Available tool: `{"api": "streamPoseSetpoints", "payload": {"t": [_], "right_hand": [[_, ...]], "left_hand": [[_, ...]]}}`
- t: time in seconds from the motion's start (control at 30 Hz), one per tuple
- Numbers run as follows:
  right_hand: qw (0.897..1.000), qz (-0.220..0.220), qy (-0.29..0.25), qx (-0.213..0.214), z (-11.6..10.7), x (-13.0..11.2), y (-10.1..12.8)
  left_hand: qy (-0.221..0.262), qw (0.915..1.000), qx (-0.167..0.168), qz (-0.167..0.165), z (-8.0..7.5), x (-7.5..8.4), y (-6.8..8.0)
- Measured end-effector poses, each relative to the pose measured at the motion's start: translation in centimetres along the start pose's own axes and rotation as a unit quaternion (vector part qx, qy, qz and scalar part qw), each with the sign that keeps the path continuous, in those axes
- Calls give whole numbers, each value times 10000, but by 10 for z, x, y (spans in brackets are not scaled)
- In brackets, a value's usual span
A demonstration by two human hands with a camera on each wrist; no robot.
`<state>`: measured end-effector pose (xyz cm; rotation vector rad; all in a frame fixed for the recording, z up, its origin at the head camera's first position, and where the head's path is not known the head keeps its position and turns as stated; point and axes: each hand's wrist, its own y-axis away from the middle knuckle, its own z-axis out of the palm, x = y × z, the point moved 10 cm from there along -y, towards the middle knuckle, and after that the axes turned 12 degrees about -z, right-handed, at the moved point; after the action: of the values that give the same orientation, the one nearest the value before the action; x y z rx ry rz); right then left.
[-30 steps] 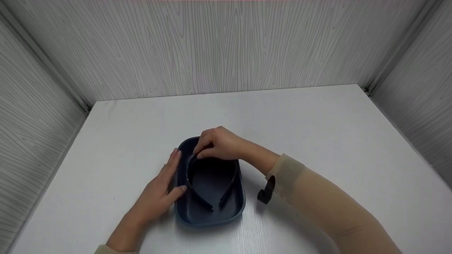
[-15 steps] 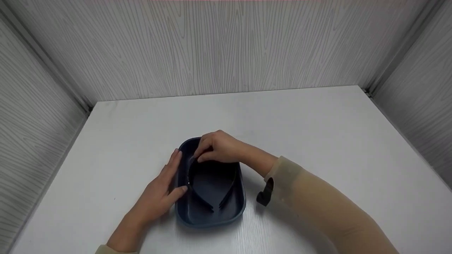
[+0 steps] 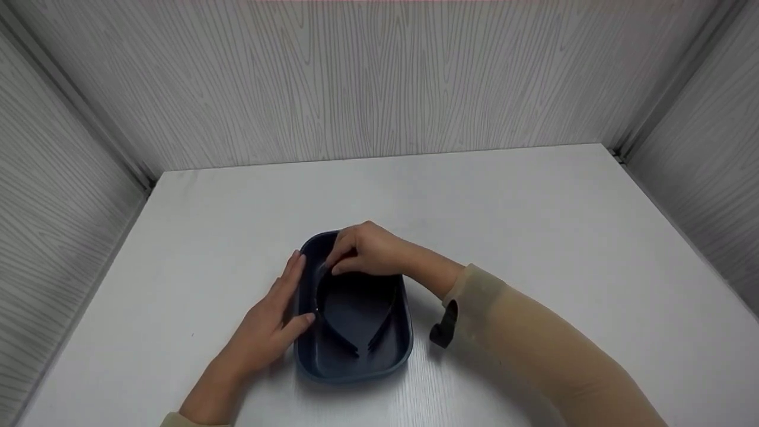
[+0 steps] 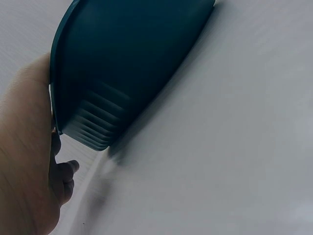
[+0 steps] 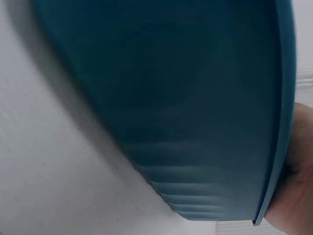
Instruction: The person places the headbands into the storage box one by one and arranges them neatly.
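A dark headband (image 3: 338, 337) lies inside a deep blue plastic bin (image 3: 356, 377), its two tips toward the near end. My right hand (image 3: 372, 249) reaches over the far part of the bin and pinches the headband's curved upper left part between thumb and fingers. The hand hides the rest of that curve. My left hand (image 3: 267, 323) rests along the bin's left rim with fingers straight and the thumb over the edge. Ribbed bin walls fill much of both wrist views, with the left hand (image 4: 27, 152) and right hand (image 5: 296, 181) beside the rim.
Under the bin is a white tabletop (image 3: 522, 201). A grey wood-grain panel (image 3: 379, 77) rises behind it, and similar panels stand at the left and right. A black strap end (image 3: 443, 326) hangs from the right sleeve cuff (image 3: 474, 287).
My right hand has sunk slightly toward the bin, and the headband has settled lower in it. The left hand stays at the rim.
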<state>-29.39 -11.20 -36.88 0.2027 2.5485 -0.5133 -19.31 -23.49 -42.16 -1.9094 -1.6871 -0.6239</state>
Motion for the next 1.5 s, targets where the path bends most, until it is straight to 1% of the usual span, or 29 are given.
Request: {"api": "streamPoseSetpoints", "payload": {"t": [0.17, 0.37, 0.73, 0.97, 1.17, 1.33, 1.5], "right_hand": [[9998, -47, 144, -104, 0, -2, -1], [9997, -65, 199, -110, -1, -3, -2], [9999, 52, 96, -79, 1, 1, 0], [9996, 143, 185, -162, 2, 2, -1], [9991, 264, 233, -229, 3, 5, 0], [9991, 358, 208, -59, -5, 4, 4], [9987, 250, 118, 430, -27, 0, 15]], "left_hand": [[23, 10000, -14, -1, 0, 0, 0], [26, 10000, -41, -19, 0, -1, 0], [24, 10000, -46, -8, 1, -2, -1], [43, 10000, -50, 15, 0, -1, -1], [157, 9998, -7, 132, -2, 0, 0], [124, 9998, -9, 168, -2, -2, -1], [122, 9997, -14, 224, -3, -3, -4]]}}
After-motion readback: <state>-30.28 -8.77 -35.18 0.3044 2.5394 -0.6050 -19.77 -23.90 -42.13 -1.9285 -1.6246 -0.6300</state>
